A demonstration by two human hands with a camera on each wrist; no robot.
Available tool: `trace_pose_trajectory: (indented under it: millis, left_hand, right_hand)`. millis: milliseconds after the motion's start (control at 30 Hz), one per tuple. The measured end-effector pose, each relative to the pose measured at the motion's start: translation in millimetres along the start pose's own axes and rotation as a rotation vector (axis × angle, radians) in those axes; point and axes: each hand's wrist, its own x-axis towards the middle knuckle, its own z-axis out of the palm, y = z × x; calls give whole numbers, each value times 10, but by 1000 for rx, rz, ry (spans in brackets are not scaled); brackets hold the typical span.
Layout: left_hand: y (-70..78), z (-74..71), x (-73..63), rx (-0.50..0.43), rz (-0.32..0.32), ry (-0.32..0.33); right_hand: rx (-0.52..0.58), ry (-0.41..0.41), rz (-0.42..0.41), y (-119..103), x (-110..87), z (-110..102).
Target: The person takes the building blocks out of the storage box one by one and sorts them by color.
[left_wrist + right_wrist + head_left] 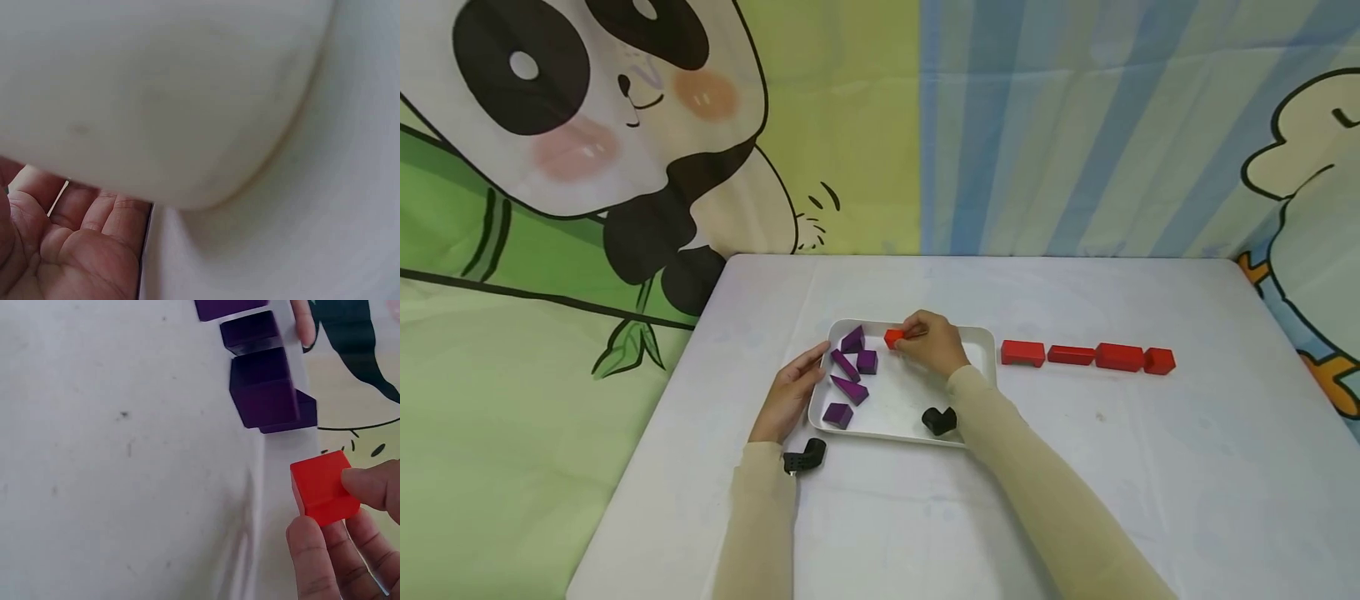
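Observation:
My right hand (934,343) pinches a small red block (322,487) between thumb and fingers, over the far side of a white tray (895,421). Along the tray's left side lie several purple blocks: a cube (867,362), wedge-shaped pieces such as the long one (850,390), and a block (838,415) near the front corner. At the tray's left rim is my left hand (790,396), its fingers extended along the edge. In the left wrist view, the tray's pale side (187,125) covers the left fingertips.
To the right of the tray, several red blocks stand in a row: an arch-like piece (1022,352), a thin bar (1071,355), a larger block (1118,357) and a short block (1159,361). A white-covered table (1150,467) carries everything. Behind it hangs a cartoon-printed cloth (850,108).

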Motion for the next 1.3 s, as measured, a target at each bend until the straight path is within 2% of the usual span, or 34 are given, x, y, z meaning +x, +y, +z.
trace_pose_trajectory:
  millis: [133, 367, 533, 833, 1000, 1133, 1300]
  left_hand:
    - [0, 4, 8, 1, -3, 0]
    - [-4, 0, 27, 8, -13, 1]
    - [4, 13, 32, 6, -6, 0]
    - [-4, 27, 40, 2, -5, 6]
    - [-23, 19, 32, 1, -3, 1]
    - [-25, 9, 16, 20, -2, -3]
    - [-11, -12, 0, 24, -12, -4]
  right_hand:
    - [36, -49, -19, -29, -44, -121]
    - [14, -152, -110, -54, -164, -392]
    - [42, -186, -132, -44, -268, -628]
    - [22, -147, -156, 123, -407, -1016]
    - [15, -123, -131, 224, -518, -1233]
    - [56, -121, -107, 302, -622, -1408]
    - [-10, -84, -102, 394, -753, -1622]
